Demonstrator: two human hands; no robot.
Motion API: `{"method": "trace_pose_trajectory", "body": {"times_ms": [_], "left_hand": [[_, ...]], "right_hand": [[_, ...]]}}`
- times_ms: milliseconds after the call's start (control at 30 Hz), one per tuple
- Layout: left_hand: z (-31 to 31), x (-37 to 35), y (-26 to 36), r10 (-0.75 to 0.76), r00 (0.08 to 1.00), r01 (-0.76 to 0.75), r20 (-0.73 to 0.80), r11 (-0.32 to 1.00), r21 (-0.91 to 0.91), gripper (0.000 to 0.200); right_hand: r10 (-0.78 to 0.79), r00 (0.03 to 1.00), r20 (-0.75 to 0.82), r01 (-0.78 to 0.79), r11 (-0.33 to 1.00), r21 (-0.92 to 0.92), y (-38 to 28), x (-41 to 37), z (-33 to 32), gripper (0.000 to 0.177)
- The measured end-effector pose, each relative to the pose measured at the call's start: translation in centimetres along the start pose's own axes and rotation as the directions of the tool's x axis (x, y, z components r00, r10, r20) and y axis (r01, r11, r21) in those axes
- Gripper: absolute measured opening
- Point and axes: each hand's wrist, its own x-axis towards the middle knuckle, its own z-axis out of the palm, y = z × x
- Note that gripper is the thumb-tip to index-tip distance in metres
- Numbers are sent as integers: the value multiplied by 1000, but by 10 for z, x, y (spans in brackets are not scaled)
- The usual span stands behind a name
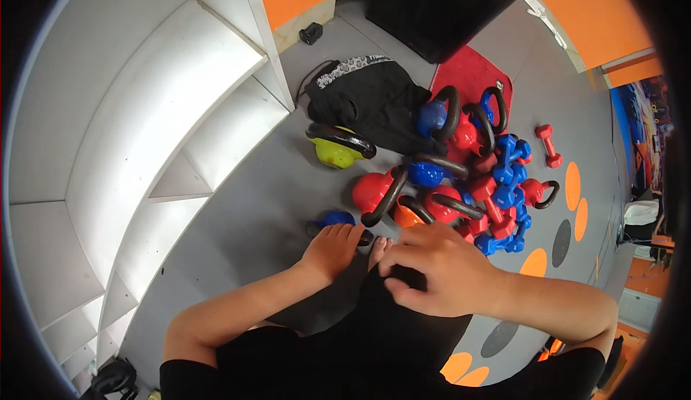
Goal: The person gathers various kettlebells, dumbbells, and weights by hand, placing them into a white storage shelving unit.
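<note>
My left hand (pixel 335 250) is closed over the black handle of a blue kettlebell (pixel 337 218) on the grey floor, beside my bare foot. My right hand (pixel 439 267) hangs over my dark-clothed knee with its fingers curled apart and nothing between them. Just beyond the hands lie a red kettlebell (pixel 371 191), an orange kettlebell (pixel 406 216) and another red kettlebell (pixel 440 205). A yellow-green kettlebell (pixel 336 155) stands farther off, near the black cloth (pixel 374 101).
White shelving (pixel 165 105) runs along the left. Several blue and red dumbbells (pixel 497 202) are piled right of the kettlebells, and a single red dumbbell (pixel 548 146) lies farther right. A red mat (pixel 471 65) and a black bin (pixel 446 7) are at the back.
</note>
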Motion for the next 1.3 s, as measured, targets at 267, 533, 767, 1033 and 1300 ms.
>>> {"method": "trace_pose_trajectory", "body": {"times_ms": [267,533,767,1033,1300], "left_hand": [[-133,-163,22,-77,925,16,372,986,165,22],[-149,-183,74,-21,979,26,201,999,-21,14],[-169,-199,69,-265,923,243,278,963,112,17],[-172,-198,51,-178,968,158,179,980,118,20],[-168,-198,48,-228,949,217,218,973,77,19]], "right_hand": [[295,706,643,-208,955,-210,116,90,129,82],[462,500,733,-560,817,-133,144,128,189,35],[465,732,498,-674,599,431,92,120,74,18],[575,818,20,-471,648,598,75,126,-63,23],[843,527,-102,-446,377,812,261,175,-15,24]]}}
